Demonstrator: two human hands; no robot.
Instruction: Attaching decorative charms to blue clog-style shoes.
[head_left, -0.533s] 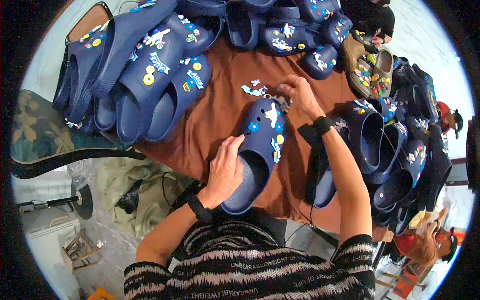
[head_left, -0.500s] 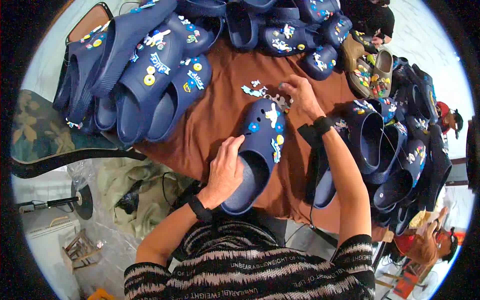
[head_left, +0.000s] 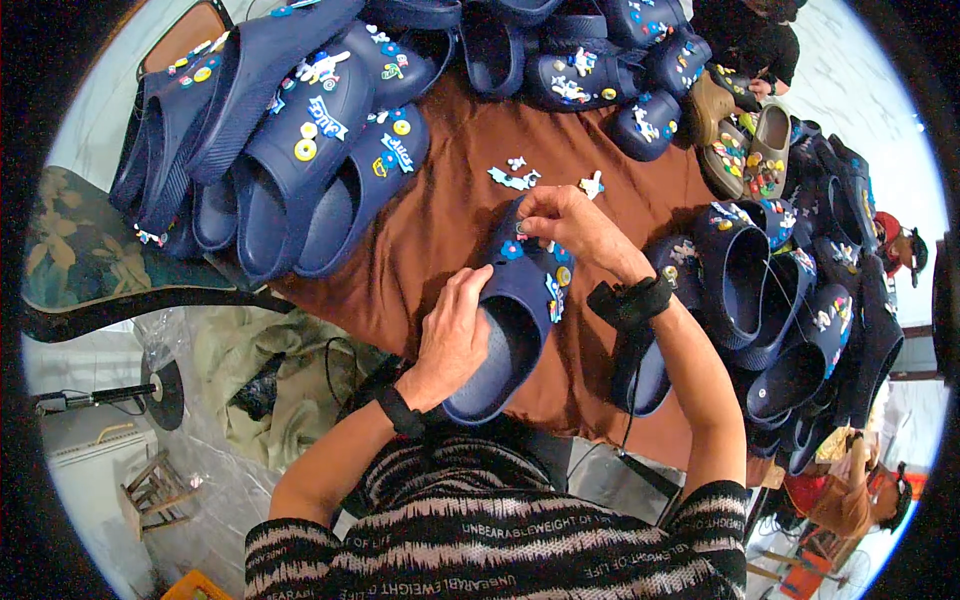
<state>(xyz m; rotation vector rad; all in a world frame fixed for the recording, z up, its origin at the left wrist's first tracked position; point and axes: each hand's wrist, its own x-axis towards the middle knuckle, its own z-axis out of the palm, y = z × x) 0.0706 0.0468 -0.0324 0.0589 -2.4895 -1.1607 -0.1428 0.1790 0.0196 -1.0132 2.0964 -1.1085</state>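
Observation:
A navy blue clog [head_left: 505, 345] lies in front of me with its toe pointing away, bearing blue, white and yellow shoe charms along its upper. My left hand [head_left: 455, 340] grips the clog's left side near the opening. Over the toe, my right hand [head_left: 575, 230] pinches a small shoe charm [head_left: 521, 230] between thumb and fingers; its shape is mostly hidden. That hand also covers much of the toe and some charms. Just beyond, a light blue and white charm [head_left: 514, 179], a tiny white charm [head_left: 515, 162] and another white charm [head_left: 592, 185] rest on the brown cloth [head_left: 450, 150].
Navy clogs with charms are piled at left [head_left: 300, 150], along the far side [head_left: 580, 80] and at right [head_left: 735, 275]. Brownish clogs [head_left: 765, 155] sit at the far right. Other people [head_left: 745, 45] are nearby. A wooden stool [head_left: 155, 495] stands on the floor at lower left.
My right hand has come back from the loose charms to the clog's toe, with a small charm in its fingers. My left hand keeps its hold on the clog.

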